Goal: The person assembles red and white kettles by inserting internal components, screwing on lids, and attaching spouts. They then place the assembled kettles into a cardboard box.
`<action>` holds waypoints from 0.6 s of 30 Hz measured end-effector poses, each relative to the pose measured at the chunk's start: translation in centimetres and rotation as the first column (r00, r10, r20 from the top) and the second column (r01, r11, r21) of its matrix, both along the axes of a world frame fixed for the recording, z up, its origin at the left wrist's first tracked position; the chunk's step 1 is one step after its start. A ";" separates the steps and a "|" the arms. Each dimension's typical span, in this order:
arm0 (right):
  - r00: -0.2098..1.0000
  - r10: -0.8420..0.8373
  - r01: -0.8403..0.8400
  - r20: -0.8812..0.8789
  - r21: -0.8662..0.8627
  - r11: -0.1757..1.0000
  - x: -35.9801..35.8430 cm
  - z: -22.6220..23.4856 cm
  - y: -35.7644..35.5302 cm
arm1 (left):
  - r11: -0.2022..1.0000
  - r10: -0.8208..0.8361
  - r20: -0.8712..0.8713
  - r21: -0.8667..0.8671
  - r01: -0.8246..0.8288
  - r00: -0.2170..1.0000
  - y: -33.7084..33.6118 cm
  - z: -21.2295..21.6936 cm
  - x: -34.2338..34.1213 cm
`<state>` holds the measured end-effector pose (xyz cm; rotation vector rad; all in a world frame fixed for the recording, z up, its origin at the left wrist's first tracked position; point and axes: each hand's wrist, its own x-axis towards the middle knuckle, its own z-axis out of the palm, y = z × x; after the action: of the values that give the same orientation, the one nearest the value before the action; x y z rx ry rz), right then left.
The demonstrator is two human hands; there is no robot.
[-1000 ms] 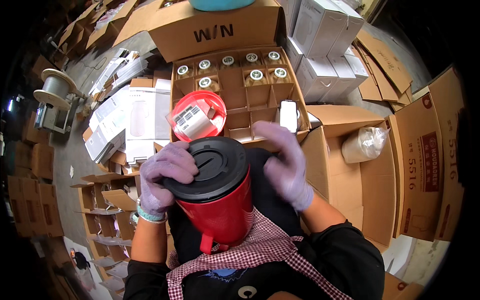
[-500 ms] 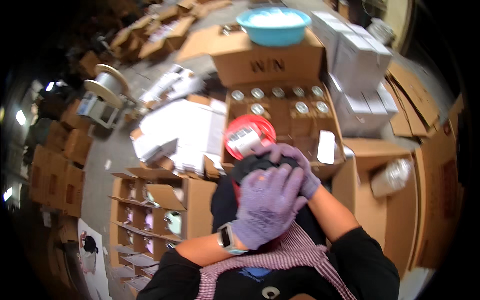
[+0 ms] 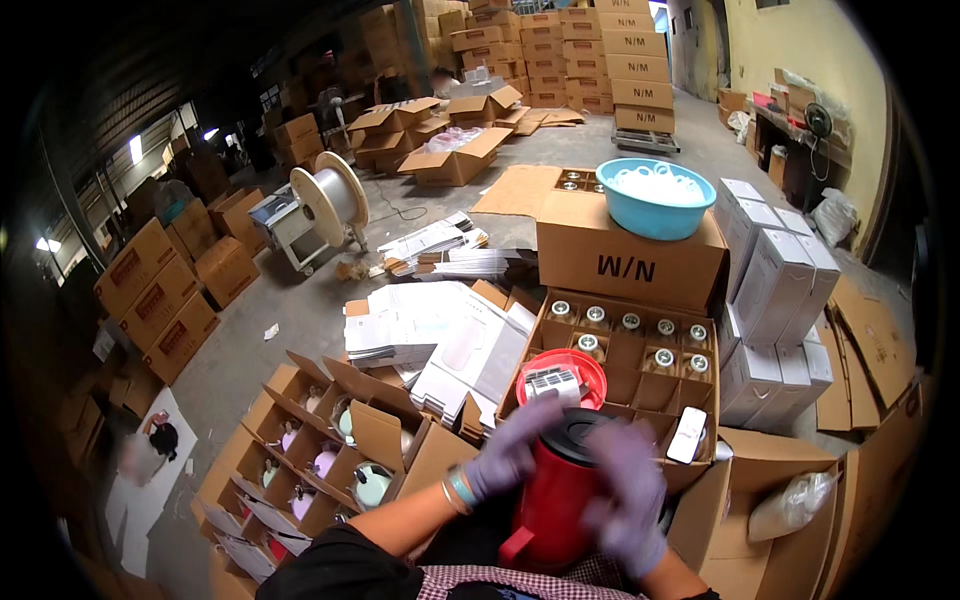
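Red jug (image 3: 555, 500) now has both gloved hands, left (image 3: 510, 450) and right (image 3: 625, 490), back spread around its black lid (image 3: 590, 432), blurred mid-turn.

Red jug (image 3: 556, 500) with black lid (image 3: 587, 434), lilac gloves, blue basin (image 3: 655, 198).

Both gloved hands, the left hand (image 3: 508, 452) and the right hand (image 3: 625, 495), sit close around the red jug (image 3: 552, 500), leaving little room between them. Straight ahead, the open divided box (image 3: 640, 385) of jars blocks the way, with a red lid (image 3: 562, 375) lying at its near corner. White cartons (image 3: 775, 300) wall off the right side. On the left, open boxes (image 3: 330, 440) crowd in; bare floor (image 3: 300, 310) lies beyond them.
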<state>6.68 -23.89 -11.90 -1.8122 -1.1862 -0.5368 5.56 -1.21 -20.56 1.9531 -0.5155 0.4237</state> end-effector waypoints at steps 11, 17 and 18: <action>0.963 0.270 -0.271 -0.017 -0.111 0.956 -1.6 0.1 -1.0 | 0.810 0.391 -0.459 0.583 -0.061 0.798 4.1 -7.9 2.2; 0.942 0.262 -0.309 -0.211 -0.229 0.923 3.4 1.3 -3.5 | 0.819 0.212 0.050 0.535 -0.205 0.976 0.6 -10.7 5.8; 0.929 0.357 -0.365 -0.095 -0.390 0.845 2.5 3.5 -4.1 | 0.901 0.146 -0.152 0.428 -0.068 0.978 -0.8 -12.1 4.9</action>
<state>9.13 -28.01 -8.40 -1.8499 -1.6735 -0.0536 10.43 -2.01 -32.70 2.4200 -0.4047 0.2078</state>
